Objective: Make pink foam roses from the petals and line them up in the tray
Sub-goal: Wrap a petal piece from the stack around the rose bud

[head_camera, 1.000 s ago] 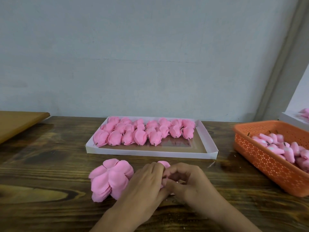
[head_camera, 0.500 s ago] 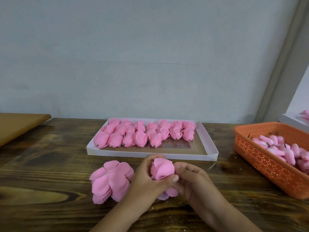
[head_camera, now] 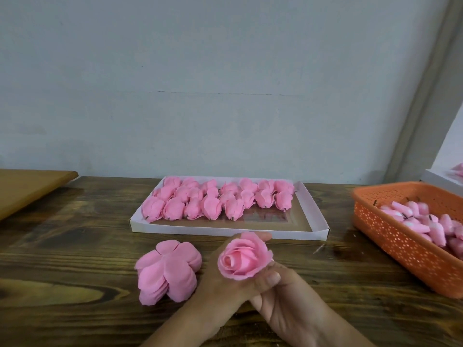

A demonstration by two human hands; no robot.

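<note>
The rose (head_camera: pixel 244 259) now faces the camera, lifted since a moment ago, just right of the petals (head_camera: pixel 167 271). Left hand (head_camera: pixel 225 279) curls round it; right hand (head_camera: pixel 280 299) grips below, its fingers mostly hidden.

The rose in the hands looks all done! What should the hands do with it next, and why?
Probably lift the rose forward and lay it in the white tray. It looks fully wrapped, with the left hand and the right hand both gripping it at its base. The finished roses fill only the tray's far part, so the bare near strip looks like the spot for the next one.
</note>
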